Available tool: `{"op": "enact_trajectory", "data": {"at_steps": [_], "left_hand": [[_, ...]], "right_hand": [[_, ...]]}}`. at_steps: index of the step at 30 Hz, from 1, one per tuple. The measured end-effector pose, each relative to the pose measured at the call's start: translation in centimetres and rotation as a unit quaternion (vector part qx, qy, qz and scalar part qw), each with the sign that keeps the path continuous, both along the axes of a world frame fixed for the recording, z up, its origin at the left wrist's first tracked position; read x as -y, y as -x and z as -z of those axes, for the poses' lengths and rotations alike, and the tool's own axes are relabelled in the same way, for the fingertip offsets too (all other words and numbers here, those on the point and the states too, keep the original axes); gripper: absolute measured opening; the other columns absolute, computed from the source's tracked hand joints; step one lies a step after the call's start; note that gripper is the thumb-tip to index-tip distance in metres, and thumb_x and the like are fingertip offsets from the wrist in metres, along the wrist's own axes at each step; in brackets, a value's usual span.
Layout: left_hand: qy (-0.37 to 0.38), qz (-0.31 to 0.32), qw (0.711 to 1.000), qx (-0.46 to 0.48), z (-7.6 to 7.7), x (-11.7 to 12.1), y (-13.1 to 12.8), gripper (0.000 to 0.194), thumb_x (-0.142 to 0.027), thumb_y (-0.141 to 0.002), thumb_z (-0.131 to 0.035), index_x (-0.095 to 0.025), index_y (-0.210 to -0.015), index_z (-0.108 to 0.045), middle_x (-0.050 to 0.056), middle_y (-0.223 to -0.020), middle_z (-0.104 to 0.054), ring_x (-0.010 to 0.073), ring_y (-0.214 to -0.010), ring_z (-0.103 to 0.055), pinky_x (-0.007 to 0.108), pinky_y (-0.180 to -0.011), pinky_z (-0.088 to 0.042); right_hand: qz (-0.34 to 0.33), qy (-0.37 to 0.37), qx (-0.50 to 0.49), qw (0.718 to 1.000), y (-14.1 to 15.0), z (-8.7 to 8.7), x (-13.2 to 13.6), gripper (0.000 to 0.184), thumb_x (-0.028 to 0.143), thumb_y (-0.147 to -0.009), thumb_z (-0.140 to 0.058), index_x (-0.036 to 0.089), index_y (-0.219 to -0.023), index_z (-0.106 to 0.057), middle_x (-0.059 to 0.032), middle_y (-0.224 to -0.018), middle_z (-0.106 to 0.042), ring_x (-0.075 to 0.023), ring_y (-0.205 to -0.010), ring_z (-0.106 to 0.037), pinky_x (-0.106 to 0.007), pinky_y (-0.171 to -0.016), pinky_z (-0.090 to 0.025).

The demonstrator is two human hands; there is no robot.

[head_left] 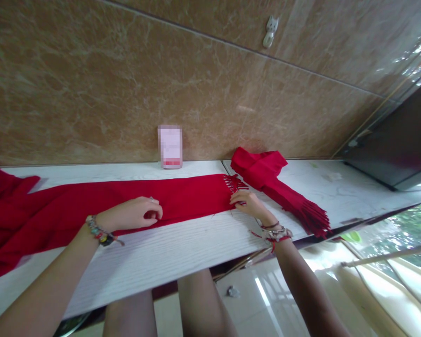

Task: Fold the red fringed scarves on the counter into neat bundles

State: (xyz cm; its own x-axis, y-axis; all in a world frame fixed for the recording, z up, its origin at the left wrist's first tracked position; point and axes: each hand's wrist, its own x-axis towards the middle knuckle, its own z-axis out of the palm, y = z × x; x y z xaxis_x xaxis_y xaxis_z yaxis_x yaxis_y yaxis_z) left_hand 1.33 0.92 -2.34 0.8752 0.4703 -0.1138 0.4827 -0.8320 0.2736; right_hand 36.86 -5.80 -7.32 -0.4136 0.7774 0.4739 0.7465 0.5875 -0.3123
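Observation:
A long red scarf (191, 194) lies stretched flat along the white tabletop, its left part loosely bunched and its fringe at the right end. My left hand (140, 213) is over the middle of this scarf, fingers loosely curled in, with nothing visible in them. At the scarf's fringed right corner, my right hand (247, 203) has its fingertips closed on the near edge. Just beyond it is a second, folded red scarf (266, 180), whose fringe points toward the near right edge.
The white table (136, 262) runs along a brown marbled wall (91, 84). A pale card-like object (170, 147), blurred out, leans there. A dark box-shaped appliance (396, 135) stands at the far right. A small white hook (270, 32) is fixed to the wall.

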Motion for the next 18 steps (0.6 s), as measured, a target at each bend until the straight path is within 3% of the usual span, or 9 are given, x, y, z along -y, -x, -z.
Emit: {"op": "enact_trajectory", "data": {"at_steps": [9, 14, 18], "left_hand": [[0.048, -0.019, 0.998, -0.023, 0.21, 0.01, 0.13, 0.017, -0.023, -0.072, -0.044, -0.02, -0.076, -0.061, -0.001, -0.07, -0.057, 0.0104, -0.063, -0.05, 0.018, -0.061, -0.036], [0.056, -0.025, 0.998, -0.028, 0.17, 0.14, -0.03, 0.017, -0.023, -0.071, -0.045, -0.019, -0.075, -0.06, -0.001, -0.069, -0.057, 0.0103, -0.063, -0.05, 0.018, -0.06, -0.036], [0.049, -0.024, 0.998, -0.015, 0.1, 0.03, 0.08, 0.017, -0.025, -0.071, -0.044, -0.019, -0.075, -0.06, -0.002, -0.069, -0.057, 0.0103, -0.063, -0.05, 0.018, -0.06, -0.037]], "right_hand": [[-0.042, 0.088, -0.026, 0.995, -0.89, -0.36, 0.24, 0.016, 0.022, -0.076, -0.053, 0.019, -0.071, -0.068, -0.0064, -0.087, -0.068, -0.0187, -0.091, -0.06, -0.031, -0.081, -0.047], [0.017, 0.075, -0.066, 0.995, -0.64, -0.19, 0.17, 0.023, 0.023, -0.077, -0.05, 0.019, -0.061, -0.065, -0.0058, -0.08, -0.069, -0.0175, -0.079, -0.063, -0.028, -0.07, -0.05], [0.077, 0.026, -0.094, 0.992, -0.15, -0.4, 0.28, 0.016, 0.022, -0.076, -0.051, 0.017, -0.067, -0.065, -0.0062, -0.074, -0.068, -0.0161, -0.07, -0.062, -0.027, -0.064, -0.049]]}}
